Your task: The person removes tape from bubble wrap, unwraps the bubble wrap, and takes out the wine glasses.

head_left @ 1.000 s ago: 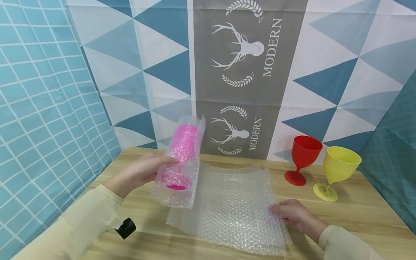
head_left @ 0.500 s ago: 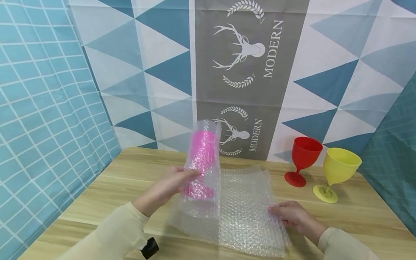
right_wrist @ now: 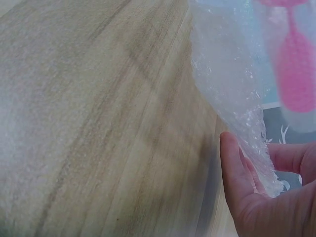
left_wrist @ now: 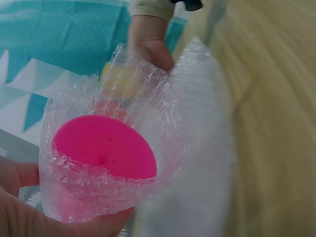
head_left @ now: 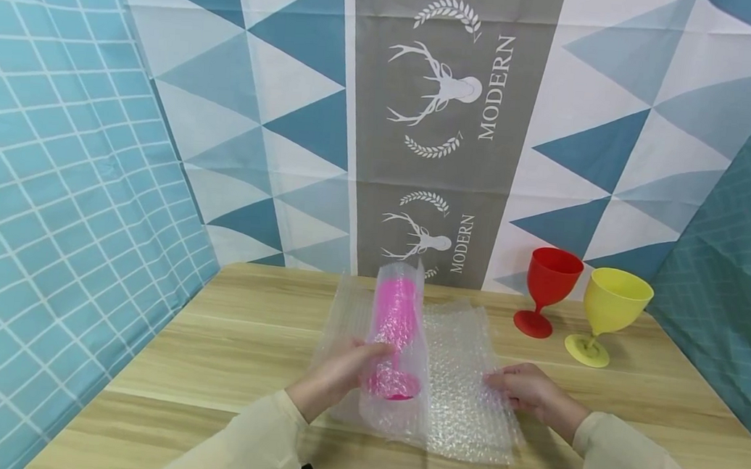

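A pink goblet (head_left: 396,309), rolled in bubble wrap, is gripped around its stem area by my left hand (head_left: 339,377). In the left wrist view the goblet's round pink foot (left_wrist: 103,145) faces the camera at the wrap's open end. Beneath the bundle a bubble wrap sheet (head_left: 462,393) spreads to both sides over the table; whether the two wraps join is hard to tell. My right hand (head_left: 528,390) pinches the sheet's right edge between thumb and fingers. From the right wrist, that edge (right_wrist: 232,74) appears lifted off the wood.
On the wooden table (head_left: 210,354), a red goblet (head_left: 552,276) and a yellow goblet (head_left: 613,302) stand at the back right. A patterned cloth backdrop (head_left: 446,159) rises along the rear edge. Blue checked fabric (head_left: 59,169) hangs on the left.
My left hand has carried the wrapped pink goblet rightward and lower, from beyond the sheet's left side to over its middle. My right hand keeps its hold on the edge.
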`<state>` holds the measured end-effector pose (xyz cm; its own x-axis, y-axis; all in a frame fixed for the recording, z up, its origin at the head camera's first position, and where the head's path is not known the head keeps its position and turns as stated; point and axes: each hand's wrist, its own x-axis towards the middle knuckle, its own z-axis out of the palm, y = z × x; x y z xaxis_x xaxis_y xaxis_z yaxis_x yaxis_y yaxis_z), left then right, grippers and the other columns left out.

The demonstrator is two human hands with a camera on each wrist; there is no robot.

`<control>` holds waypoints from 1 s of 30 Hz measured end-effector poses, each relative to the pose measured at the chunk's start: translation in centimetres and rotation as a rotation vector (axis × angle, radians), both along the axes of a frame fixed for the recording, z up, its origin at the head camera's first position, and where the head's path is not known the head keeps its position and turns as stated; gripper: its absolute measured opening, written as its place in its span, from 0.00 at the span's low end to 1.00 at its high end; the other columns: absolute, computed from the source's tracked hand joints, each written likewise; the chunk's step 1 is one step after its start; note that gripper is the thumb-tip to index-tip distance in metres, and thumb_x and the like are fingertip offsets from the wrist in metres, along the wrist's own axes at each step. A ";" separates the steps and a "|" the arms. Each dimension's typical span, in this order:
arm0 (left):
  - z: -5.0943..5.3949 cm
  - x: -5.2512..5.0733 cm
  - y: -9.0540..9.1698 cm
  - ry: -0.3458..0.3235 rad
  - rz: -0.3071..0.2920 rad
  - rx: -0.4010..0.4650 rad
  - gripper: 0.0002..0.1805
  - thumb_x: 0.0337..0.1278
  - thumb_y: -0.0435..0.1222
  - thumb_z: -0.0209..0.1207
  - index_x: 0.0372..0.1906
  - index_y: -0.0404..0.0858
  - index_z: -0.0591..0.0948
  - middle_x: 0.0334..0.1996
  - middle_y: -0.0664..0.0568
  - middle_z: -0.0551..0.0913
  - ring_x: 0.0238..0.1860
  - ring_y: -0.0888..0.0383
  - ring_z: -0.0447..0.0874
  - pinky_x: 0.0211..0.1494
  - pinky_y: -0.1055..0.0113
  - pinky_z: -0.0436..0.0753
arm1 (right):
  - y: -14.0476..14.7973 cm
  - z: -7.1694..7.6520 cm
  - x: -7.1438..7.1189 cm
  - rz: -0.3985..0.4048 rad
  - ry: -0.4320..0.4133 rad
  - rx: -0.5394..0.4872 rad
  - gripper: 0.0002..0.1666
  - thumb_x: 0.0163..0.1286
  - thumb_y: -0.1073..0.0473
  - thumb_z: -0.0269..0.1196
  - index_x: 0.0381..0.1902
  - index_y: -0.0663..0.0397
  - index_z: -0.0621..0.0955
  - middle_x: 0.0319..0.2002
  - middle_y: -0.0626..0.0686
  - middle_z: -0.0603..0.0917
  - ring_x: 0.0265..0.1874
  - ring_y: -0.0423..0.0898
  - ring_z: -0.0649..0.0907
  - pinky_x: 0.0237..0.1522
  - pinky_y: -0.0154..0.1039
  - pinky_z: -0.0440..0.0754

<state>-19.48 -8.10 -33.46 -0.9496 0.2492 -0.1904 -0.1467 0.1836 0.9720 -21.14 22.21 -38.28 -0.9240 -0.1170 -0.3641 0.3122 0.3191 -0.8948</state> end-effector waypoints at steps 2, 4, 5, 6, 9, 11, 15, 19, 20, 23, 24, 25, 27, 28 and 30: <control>-0.8 -0.1 0.1 -0.018 -0.015 0.003 0.20 0.59 0.47 0.58 0.44 0.32 0.81 0.48 0.45 0.84 0.51 0.53 0.80 0.63 0.48 0.75 | 0.0 0.0 0.0 -0.001 0.002 0.002 0.08 0.66 0.59 0.61 0.33 0.60 0.80 0.20 0.41 0.77 0.22 0.34 0.76 0.26 0.27 0.79; -1.6 -0.2 0.2 -0.022 -0.030 0.009 0.19 0.60 0.47 0.57 0.42 0.34 0.82 0.44 0.48 0.85 0.52 0.53 0.79 0.65 0.43 0.71 | 0.1 -0.1 0.0 -0.003 0.004 0.004 0.08 0.66 0.59 0.61 0.34 0.60 0.81 0.20 0.41 0.77 0.22 0.34 0.76 0.26 0.27 0.78; -1.9 -0.3 0.3 -0.023 -0.032 0.011 0.17 0.60 0.47 0.58 0.39 0.36 0.82 0.39 0.51 0.85 0.49 0.55 0.80 0.64 0.45 0.72 | 0.1 -0.1 0.0 -0.003 0.004 0.007 0.08 0.66 0.59 0.61 0.34 0.60 0.81 0.20 0.41 0.77 0.22 0.34 0.76 0.26 0.27 0.78; -2.1 -0.4 0.3 -0.021 -0.037 0.016 0.15 0.59 0.46 0.58 0.36 0.37 0.83 0.35 0.54 0.84 0.46 0.56 0.80 0.62 0.48 0.73 | 0.0 -0.1 0.0 -0.002 0.002 0.007 0.08 0.66 0.59 0.61 0.33 0.60 0.81 0.20 0.41 0.77 0.22 0.34 0.76 0.26 0.27 0.78; -2.7 -0.5 0.6 -0.011 -0.041 0.002 0.13 0.59 0.46 0.58 0.25 0.42 0.79 0.27 0.59 0.79 0.40 0.58 0.76 0.57 0.50 0.73 | 0.1 -0.1 -0.1 -0.003 -0.001 0.016 0.08 0.66 0.60 0.61 0.33 0.60 0.81 0.20 0.41 0.76 0.22 0.34 0.75 0.26 0.27 0.78; -2.8 -0.4 0.8 -0.007 -0.043 0.002 0.13 0.59 0.46 0.58 0.26 0.41 0.81 0.33 0.54 0.83 0.45 0.54 0.78 0.60 0.46 0.72 | 0.0 -0.1 -0.1 -0.010 -0.007 0.025 0.07 0.66 0.60 0.61 0.32 0.59 0.81 0.19 0.41 0.76 0.21 0.34 0.75 0.25 0.26 0.77; -2.9 -0.5 0.9 -0.003 -0.039 0.006 0.17 0.59 0.46 0.58 0.39 0.34 0.82 0.61 0.39 0.77 0.65 0.38 0.68 0.70 0.32 0.57 | 0.0 0.1 -0.3 -0.026 -0.021 0.045 0.08 0.66 0.59 0.61 0.28 0.56 0.80 0.16 0.40 0.72 0.19 0.34 0.72 0.23 0.26 0.74; -3.2 -0.9 0.8 -0.013 -0.026 0.011 0.20 0.59 0.45 0.58 0.43 0.31 0.82 0.63 0.37 0.74 0.66 0.38 0.67 0.72 0.34 0.56 | 0.0 0.3 -0.3 -0.020 -0.023 0.050 0.08 0.66 0.58 0.62 0.27 0.55 0.80 0.15 0.40 0.70 0.18 0.34 0.71 0.23 0.25 0.73; -3.3 -0.9 0.7 -0.016 -0.026 0.016 0.19 0.59 0.45 0.57 0.43 0.31 0.81 0.61 0.38 0.76 0.65 0.40 0.70 0.72 0.35 0.58 | 0.0 0.4 -0.3 -0.022 -0.021 0.049 0.08 0.66 0.58 0.62 0.28 0.55 0.80 0.16 0.40 0.71 0.18 0.34 0.71 0.23 0.25 0.74; -3.6 -1.2 0.6 -0.031 -0.020 0.027 0.19 0.59 0.44 0.57 0.45 0.31 0.81 0.52 0.42 0.81 0.55 0.50 0.78 0.69 0.43 0.68 | 0.1 0.4 -0.2 -0.012 -0.010 0.038 0.07 0.66 0.59 0.62 0.30 0.57 0.81 0.16 0.40 0.72 0.19 0.34 0.73 0.23 0.25 0.75; -3.7 -1.2 0.5 -0.036 -0.021 0.032 0.20 0.60 0.44 0.57 0.46 0.31 0.81 0.51 0.43 0.82 0.53 0.53 0.79 0.68 0.45 0.71 | 0.1 0.4 -0.2 -0.014 -0.008 0.035 0.07 0.66 0.59 0.62 0.31 0.58 0.81 0.17 0.40 0.73 0.19 0.34 0.73 0.24 0.25 0.76; -3.8 -1.3 0.4 -0.040 -0.020 0.035 0.20 0.60 0.44 0.57 0.47 0.31 0.81 0.50 0.43 0.83 0.51 0.54 0.80 0.67 0.47 0.72 | 0.1 0.4 -0.2 -0.016 -0.005 0.034 0.07 0.66 0.59 0.62 0.31 0.59 0.81 0.17 0.40 0.74 0.20 0.34 0.73 0.24 0.26 0.76; -3.9 -1.3 0.3 -0.047 -0.021 0.031 0.21 0.60 0.44 0.57 0.48 0.31 0.81 0.51 0.43 0.82 0.52 0.53 0.80 0.67 0.48 0.73 | 0.1 0.4 -0.1 -0.024 -0.004 0.037 0.08 0.65 0.59 0.62 0.34 0.60 0.81 0.18 0.41 0.75 0.20 0.34 0.74 0.25 0.26 0.77; -3.9 -1.3 0.2 -0.050 -0.023 0.027 0.21 0.60 0.45 0.57 0.49 0.31 0.80 0.53 0.42 0.81 0.55 0.51 0.79 0.68 0.47 0.71 | 0.1 0.4 -0.1 -0.026 -0.002 0.040 0.09 0.66 0.59 0.62 0.35 0.62 0.81 0.19 0.41 0.75 0.21 0.35 0.74 0.25 0.26 0.77; -3.9 -1.3 0.1 -0.050 -0.027 0.018 0.22 0.60 0.45 0.57 0.50 0.31 0.80 0.56 0.40 0.80 0.59 0.46 0.77 0.70 0.44 0.68 | 0.1 0.4 0.0 -0.042 -0.004 0.053 0.11 0.65 0.59 0.62 0.37 0.63 0.81 0.20 0.42 0.76 0.22 0.35 0.75 0.26 0.27 0.78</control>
